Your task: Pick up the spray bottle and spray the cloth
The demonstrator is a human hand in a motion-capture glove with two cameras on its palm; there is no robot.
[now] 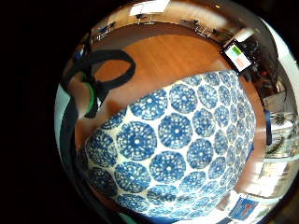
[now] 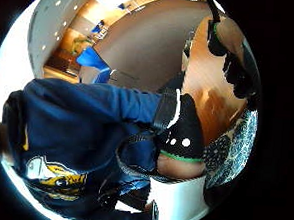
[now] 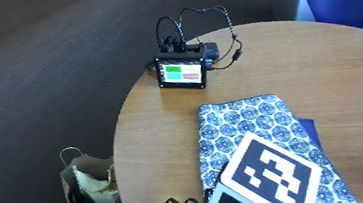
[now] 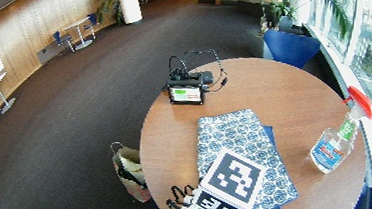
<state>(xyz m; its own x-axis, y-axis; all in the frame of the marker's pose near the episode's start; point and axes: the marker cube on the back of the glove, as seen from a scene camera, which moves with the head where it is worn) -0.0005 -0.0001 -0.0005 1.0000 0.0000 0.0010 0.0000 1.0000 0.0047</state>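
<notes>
- The one spray bottle [image 4: 338, 139] stands upright on the round wooden table [image 4: 293, 98], near the window-side edge; its clear body carries a blue label, and the red trigger head points back over the table toward the cloth.
- It shows only in the wide outside view; the closer outside view cuts it off.
- One cloth [image 4: 239, 144], white with blue round medallions, lies flat beside the bottle but apart from it, its long axis running from the person's edge toward the small screen device [image 4: 186, 93].
- Its near end is hidden under the marker.
- The gloved right hand [image 2: 183, 130] hovers over the cloth; only a black-covered part shows, and I cannot tell how its fingers are set.
- One paper bag [image 4: 129, 173] sits on the carpet beside the table.
</notes>
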